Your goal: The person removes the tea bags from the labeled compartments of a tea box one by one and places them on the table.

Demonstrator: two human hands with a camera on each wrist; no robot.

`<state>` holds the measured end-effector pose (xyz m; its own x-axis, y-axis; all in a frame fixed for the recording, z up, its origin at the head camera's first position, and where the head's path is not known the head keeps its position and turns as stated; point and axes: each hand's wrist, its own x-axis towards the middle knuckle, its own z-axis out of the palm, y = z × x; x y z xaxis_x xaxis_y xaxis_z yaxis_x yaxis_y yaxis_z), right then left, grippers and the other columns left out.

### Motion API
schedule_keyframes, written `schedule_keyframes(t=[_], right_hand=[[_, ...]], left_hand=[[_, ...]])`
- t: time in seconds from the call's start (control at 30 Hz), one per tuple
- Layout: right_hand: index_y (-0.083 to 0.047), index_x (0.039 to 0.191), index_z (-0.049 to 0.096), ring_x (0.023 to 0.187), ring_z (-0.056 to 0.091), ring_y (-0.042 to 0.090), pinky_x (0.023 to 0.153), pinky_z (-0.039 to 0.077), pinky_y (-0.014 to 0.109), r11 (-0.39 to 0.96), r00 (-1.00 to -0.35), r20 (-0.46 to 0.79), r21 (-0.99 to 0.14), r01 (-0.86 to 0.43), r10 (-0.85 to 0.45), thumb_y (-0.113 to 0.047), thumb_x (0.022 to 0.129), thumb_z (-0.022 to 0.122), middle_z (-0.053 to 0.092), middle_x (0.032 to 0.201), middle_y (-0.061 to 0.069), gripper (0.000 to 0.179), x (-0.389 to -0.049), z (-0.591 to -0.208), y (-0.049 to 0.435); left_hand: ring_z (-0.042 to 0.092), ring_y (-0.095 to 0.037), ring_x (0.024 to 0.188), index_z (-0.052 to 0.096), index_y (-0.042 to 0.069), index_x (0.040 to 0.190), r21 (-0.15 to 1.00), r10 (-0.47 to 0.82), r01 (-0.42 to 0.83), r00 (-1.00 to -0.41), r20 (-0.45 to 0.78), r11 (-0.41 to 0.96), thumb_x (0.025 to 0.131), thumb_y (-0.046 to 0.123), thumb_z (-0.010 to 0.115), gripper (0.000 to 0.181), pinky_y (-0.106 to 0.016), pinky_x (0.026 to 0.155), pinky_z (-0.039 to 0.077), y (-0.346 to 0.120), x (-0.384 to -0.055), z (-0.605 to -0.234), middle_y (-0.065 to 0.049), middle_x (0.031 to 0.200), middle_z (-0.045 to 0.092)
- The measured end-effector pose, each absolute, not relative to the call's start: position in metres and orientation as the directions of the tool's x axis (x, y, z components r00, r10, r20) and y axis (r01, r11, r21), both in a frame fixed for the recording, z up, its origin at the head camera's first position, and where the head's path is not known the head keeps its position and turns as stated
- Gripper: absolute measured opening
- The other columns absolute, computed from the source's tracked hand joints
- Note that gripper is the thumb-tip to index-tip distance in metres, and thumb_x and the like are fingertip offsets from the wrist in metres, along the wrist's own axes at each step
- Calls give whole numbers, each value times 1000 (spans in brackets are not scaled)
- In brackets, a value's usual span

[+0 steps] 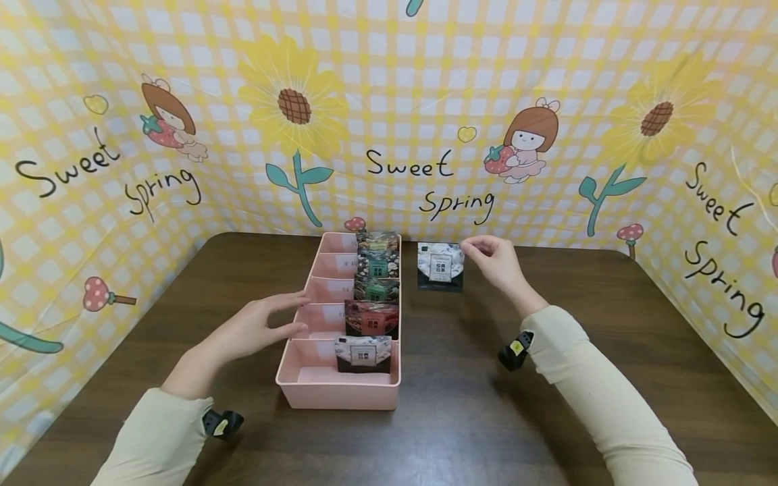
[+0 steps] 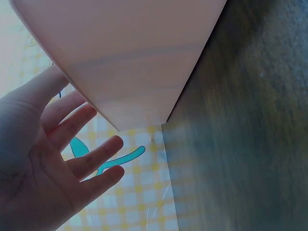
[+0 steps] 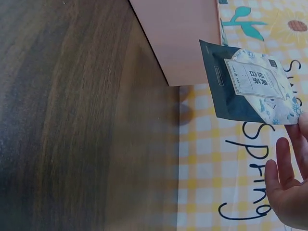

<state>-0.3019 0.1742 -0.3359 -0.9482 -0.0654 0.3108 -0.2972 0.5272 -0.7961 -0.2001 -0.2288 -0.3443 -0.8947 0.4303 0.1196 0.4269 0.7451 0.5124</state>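
Note:
My right hand [image 1: 500, 268] pinches the upper right corner of a white and dark green tea sachet [image 1: 440, 267], held up to the right of a pink divided box [image 1: 343, 397]. In the right wrist view the sachet [image 3: 256, 87] shows its label and blue floral print. My left hand [image 1: 246, 329] is at the box's left side, fingers extended. The left wrist view has the thumb and some fingertips at the rim of the box [image 2: 130, 57]; other fingers spread apart from it. A similar white sachet [image 1: 363, 355] stands in the nearest compartment.
Behind it, separate compartments hold a red sachet [image 1: 372, 318], a green one [image 1: 377, 290], a teal one [image 1: 378, 264] and a yellowish one [image 1: 377, 241]. The box rests on a dark wooden table [image 1: 486, 418]. A yellow checked cloth [image 1: 389, 101] surrounds the table's back and sides.

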Motion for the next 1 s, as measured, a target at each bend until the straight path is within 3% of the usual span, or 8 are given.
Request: schedule_keyframes(t=[0.53, 0.83, 1.0], right_hand=[[1, 105, 67, 80, 54, -5, 75, 44, 18, 493, -978, 199, -846, -201, -57, -24, 92, 59, 67, 109, 22, 30, -322, -350, 170], [5, 105, 66, 102, 60, 26, 83, 47, 28, 520, -983, 173, -834, -182, -66, -19, 93, 57, 65, 113, 22, 29, -329, -355, 164], [6, 107, 64, 108, 57, 29, 87, 46, 32, 534, -989, 122, -833, -145, -78, -19, 94, 55, 63, 118, 22, 30, -334, -358, 163]], left_hand=[[43, -39, 130, 51, 4, 133, 516, 433, 425, -894, 112, 743, 88, 33, 63, 55, -57, 104, 36, -227, -200, -342, -19, 137, 50], [44, -38, 130, 51, 4, 133, 511, 432, 428, -894, 119, 745, 88, 33, 63, 55, -56, 104, 36, -228, -201, -343, -18, 137, 51], [43, -38, 130, 51, 5, 133, 510, 432, 426, -894, 114, 747, 88, 33, 63, 55, -56, 104, 36, -228, -201, -344, -18, 138, 51]])
